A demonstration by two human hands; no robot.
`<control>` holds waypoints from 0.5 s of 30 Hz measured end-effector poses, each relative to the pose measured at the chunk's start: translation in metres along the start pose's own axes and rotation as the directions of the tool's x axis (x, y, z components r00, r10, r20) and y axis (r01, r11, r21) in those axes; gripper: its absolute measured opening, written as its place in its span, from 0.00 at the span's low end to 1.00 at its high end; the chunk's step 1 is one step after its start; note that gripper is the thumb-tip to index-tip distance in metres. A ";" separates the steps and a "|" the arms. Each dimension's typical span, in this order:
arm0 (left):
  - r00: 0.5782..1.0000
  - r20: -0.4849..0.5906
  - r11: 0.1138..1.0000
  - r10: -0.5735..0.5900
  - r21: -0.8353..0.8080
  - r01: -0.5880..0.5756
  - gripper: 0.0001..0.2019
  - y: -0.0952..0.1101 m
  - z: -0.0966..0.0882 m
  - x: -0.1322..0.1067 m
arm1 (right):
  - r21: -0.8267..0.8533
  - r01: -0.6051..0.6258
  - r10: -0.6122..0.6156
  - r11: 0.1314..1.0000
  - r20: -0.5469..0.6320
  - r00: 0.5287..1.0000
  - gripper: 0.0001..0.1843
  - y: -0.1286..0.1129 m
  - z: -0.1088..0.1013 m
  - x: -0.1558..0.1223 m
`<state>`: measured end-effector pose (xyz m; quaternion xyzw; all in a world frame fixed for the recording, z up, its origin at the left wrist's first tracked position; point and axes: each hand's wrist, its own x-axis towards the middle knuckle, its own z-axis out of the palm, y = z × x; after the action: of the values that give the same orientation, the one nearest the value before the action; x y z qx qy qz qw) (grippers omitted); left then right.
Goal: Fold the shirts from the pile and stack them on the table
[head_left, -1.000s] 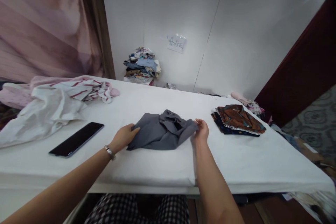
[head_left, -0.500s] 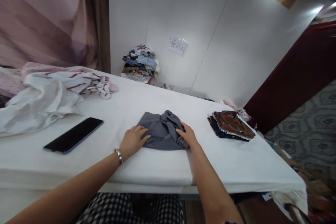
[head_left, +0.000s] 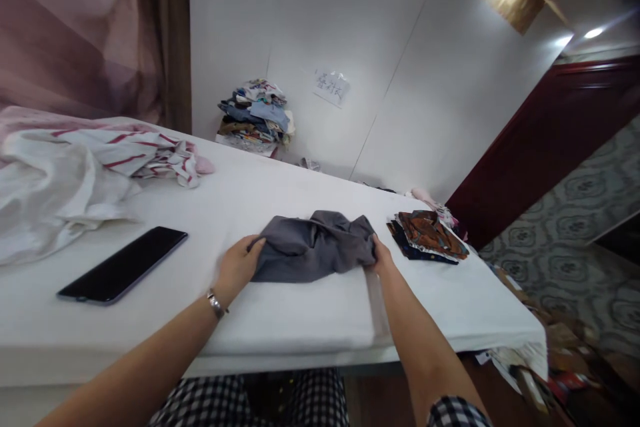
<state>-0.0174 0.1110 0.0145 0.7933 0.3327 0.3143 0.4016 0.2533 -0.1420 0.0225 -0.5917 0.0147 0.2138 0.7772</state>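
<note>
A grey cloth garment (head_left: 310, 255) lies bunched and creased on the white-covered table in front of me; its exact kind does not show. My left hand (head_left: 240, 267) pinches its left edge between thumb and fingers. At the right end, my right hand (head_left: 381, 257) is closed on the cloth, its fingertips partly hidden behind the fabric. The garment is stretched sideways between both hands, with folds raised in its middle.
A black phone (head_left: 125, 267) lies left of my hands. Crumpled white and red-striped cloth (head_left: 120, 157) is behind it. A folded stack of garments (head_left: 430, 237) sits on the right. Beyond the table's far edge rises a clothes pile (head_left: 257, 113). The tabletop (head_left: 310, 317) ends close to me.
My hands have moved apart, drawing the grey garment wider and flatter. My left hand has gone from lying on the cloth to pinching its edge. The view has shifted slightly to the right.
</note>
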 end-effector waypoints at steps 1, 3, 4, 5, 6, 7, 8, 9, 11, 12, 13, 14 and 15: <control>0.999 -0.004 0.998 -0.053 -0.020 0.052 0.19 -0.002 0.000 0.002 | -0.013 -0.046 0.045 0.999 -0.006 0.999 0.16 0.004 -0.004 -0.005; 0.993 -0.011 0.991 -0.121 -0.059 0.120 0.19 -0.004 -0.002 0.005 | -0.049 -0.089 0.089 0.995 -0.018 0.996 0.19 0.010 -0.011 -0.017; 0.990 -0.022 0.987 -0.140 -0.084 0.138 0.19 -0.004 -0.002 0.006 | -0.069 -0.076 0.076 0.995 0.001 0.997 0.20 0.011 -0.012 -0.022; 0.988 -0.036 0.983 -0.150 -0.113 0.145 0.19 -0.004 -0.002 0.007 | -0.095 -0.037 0.040 0.995 0.029 0.999 0.21 0.011 -0.014 -0.025; 0.987 -0.054 0.980 -0.150 -0.142 0.141 0.19 -0.004 -0.003 0.007 | -0.124 0.020 -0.013 0.992 0.052 0.999 0.21 0.011 -0.015 -0.028; 0.987 -0.074 0.978 -0.140 -0.167 0.126 0.18 -0.003 -0.003 0.007 | -0.157 0.075 -0.067 0.985 0.057 0.996 0.23 0.011 -0.016 -0.028; 0.988 -0.096 0.978 -0.118 -0.186 0.099 0.18 -0.003 -0.003 0.007 | -0.187 0.119 -0.115 0.975 0.036 0.993 0.25 0.010 -0.018 -0.028; 0.989 -0.120 0.978 -0.087 -0.198 0.062 0.17 -0.004 -0.003 0.006 | -0.204 0.157 -0.161 0.966 -0.004 0.987 0.27 0.009 -0.020 -0.026; 0.985 -0.171 0.980 -0.003 -0.195 -0.031 0.16 -0.004 -0.004 0.005 | -0.208 0.218 -0.244 0.954 -0.104 0.964 0.30 0.005 -0.027 -0.019; 0.979 -0.199 0.980 0.047 -0.178 -0.084 0.15 -0.005 -0.004 0.005 | -0.216 0.242 -0.276 0.946 -0.147 0.950 0.31 0.003 -0.033 -0.015; 0.970 -0.223 0.979 0.098 -0.154 -0.134 0.15 -0.005 -0.005 0.004 | -0.249 0.256 -0.304 0.934 -0.176 0.936 0.31 0.001 -0.038 -0.012; 0.960 -0.240 0.976 0.145 -0.126 -0.179 0.14 -0.004 -0.006 0.003 | -0.315 0.260 -0.330 0.913 -0.192 0.924 0.32 0.000 -0.044 -0.009; 0.951 -0.246 0.971 0.186 -0.100 -0.215 0.14 -0.003 -0.006 0.001 | -0.408 0.264 -0.365 0.874 -0.192 0.911 0.32 -0.001 -0.050 -0.008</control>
<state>-0.0224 0.1164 0.0150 0.7535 0.2750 0.4652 0.3743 0.2580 -0.1908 0.0106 -0.7459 -0.0205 0.0020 0.6657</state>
